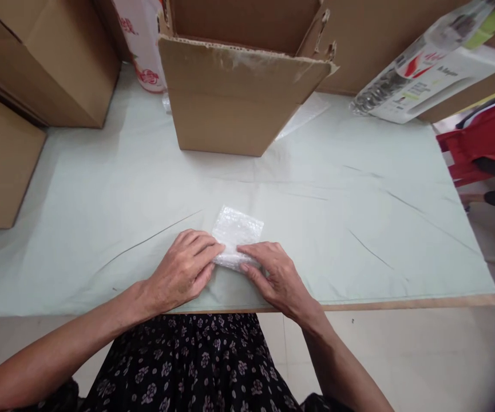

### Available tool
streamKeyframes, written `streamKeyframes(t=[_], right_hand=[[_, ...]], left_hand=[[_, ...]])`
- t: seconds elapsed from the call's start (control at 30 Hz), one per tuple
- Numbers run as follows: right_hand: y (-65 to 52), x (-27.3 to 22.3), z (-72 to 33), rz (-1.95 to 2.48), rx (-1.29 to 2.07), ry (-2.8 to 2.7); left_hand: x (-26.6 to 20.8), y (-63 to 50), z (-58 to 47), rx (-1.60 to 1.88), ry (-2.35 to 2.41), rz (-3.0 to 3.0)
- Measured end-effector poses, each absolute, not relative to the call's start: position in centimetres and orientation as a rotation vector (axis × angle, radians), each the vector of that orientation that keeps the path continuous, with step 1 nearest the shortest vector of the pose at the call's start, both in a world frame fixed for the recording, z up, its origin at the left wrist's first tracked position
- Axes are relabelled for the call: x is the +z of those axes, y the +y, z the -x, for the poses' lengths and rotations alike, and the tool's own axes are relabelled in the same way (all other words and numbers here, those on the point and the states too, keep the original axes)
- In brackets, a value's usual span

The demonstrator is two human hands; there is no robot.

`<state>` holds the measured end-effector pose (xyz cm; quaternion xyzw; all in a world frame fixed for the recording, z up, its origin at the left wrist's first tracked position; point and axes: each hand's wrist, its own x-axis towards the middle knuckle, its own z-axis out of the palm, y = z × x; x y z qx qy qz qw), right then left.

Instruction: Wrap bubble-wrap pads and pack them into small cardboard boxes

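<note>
A small piece of clear bubble wrap [238, 224] lies on the table near its front edge, its near side folded or rolled over. My left hand [187, 264] holds the left end of that fold, fingers bent and thumb close beneath them. On the right end, my right hand [275, 272] has its index finger over the fold and its thumb at the near side. Whether anything is wrapped inside the fold cannot be made out.
A tall open cardboard box [238, 97] stands beyond the bubble wrap. More cartons [67, 68] are at the left. A white-and-red container [144, 51], a clear plastic bottle [384, 86] and a white jug [440, 80] stand at the back. A pale cloth [337, 240] covers the table.
</note>
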<state>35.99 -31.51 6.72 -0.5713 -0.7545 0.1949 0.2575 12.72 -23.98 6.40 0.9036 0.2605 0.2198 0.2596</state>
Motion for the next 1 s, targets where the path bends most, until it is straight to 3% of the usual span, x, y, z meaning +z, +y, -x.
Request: streamKeyframes(t=[0.07, 0.23, 0.33, 0.6, 0.77, 1.0], right_hand=[[-31.5, 7.1, -36.2, 1.586, 0.585, -2.010], [-31.4, 6.9, -36.2, 1.670, 0.119, -2.035], [-30.9, 6.1, -36.3, 1.698, 0.064, -2.139], [-30.4, 4.7, -36.2, 1.561, 0.181, -1.911], [-31.2, 6.0, -36.8, 1.490, 0.469, -1.856], [-30.4, 6.8, -38.7, 1.553, 1.127, -1.421]], left_hand=[[6.5, -23.3, -12.9, 0.596, 0.737, -2.354], [6.1, -20.4, -15.1, 0.559, 0.920, -2.413], [6.2, -19.9, -15.9, 0.540, 1.039, -2.388], [6.8, -22.4, -14.8, 0.523, 1.066, -1.287], [6.0, -22.9, -16.2, 0.582, 0.990, -1.210], [10.0, -20.7, -15.7, 0.867, 0.836, -2.043]])
